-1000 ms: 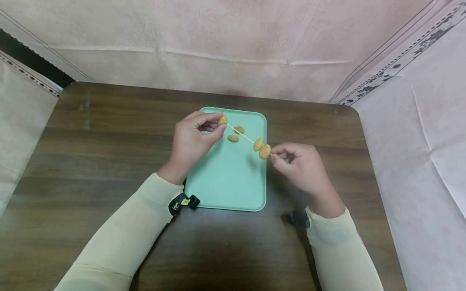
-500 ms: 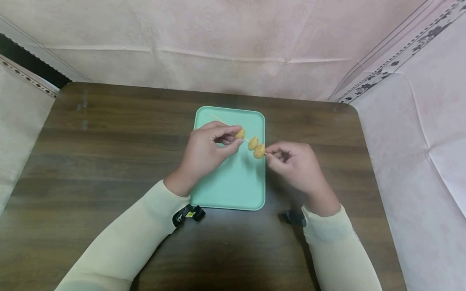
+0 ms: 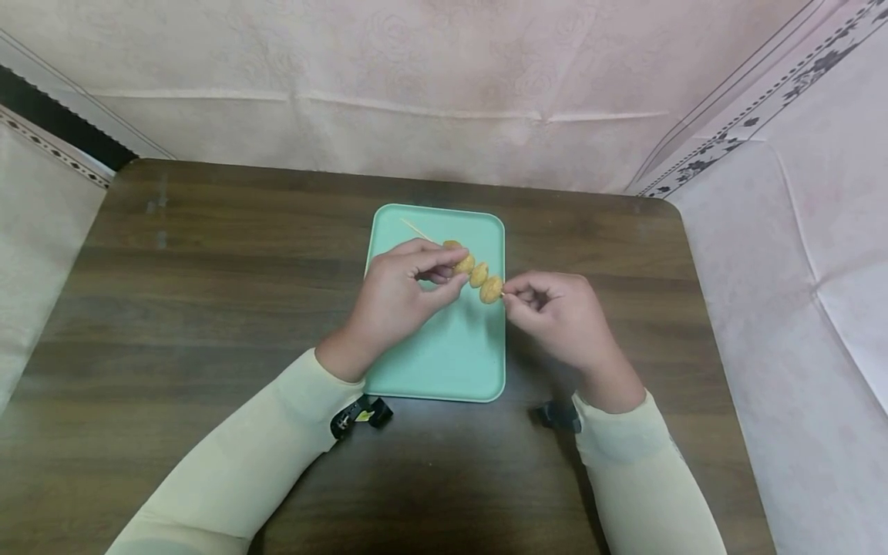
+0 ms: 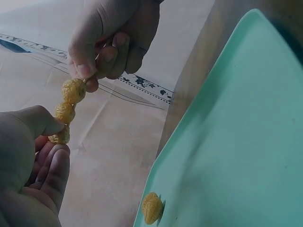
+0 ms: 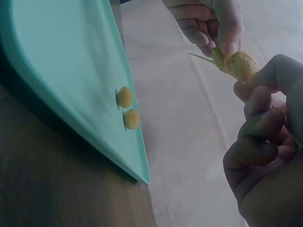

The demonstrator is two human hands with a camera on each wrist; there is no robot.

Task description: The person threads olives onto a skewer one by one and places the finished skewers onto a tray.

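Three wrinkled, yellow-brown balls sit close together on a thin wooden skewer (image 3: 415, 228) held above the tray. My left hand (image 3: 401, 291) pinches the innermost ball (image 4: 60, 135) between thumb and fingers, and the bare pointed end sticks out beyond it. At the opposite end, my right hand (image 3: 558, 314) pinches the skewer just behind the outermost ball (image 3: 491, 290). Between these two is the middle ball (image 3: 479, 274). Two loose balls lie on the tray, a nearer-rim one (image 5: 131, 119) and its neighbour (image 5: 125, 97) in the right wrist view; my left hand partly covers them in the head view.
A mint-green rectangular tray (image 3: 430, 366) with a low rim lies on the dark wooden table (image 3: 208, 308). Pale patterned cloth (image 3: 416, 92) hangs behind the table and at both sides. Each wrist wears a small black camera on a strap.
My left hand has slid its ball along the skewer, right and toward me, up against the other two. The skewer's tip now shows past the left hand. My right hand has barely shifted left.
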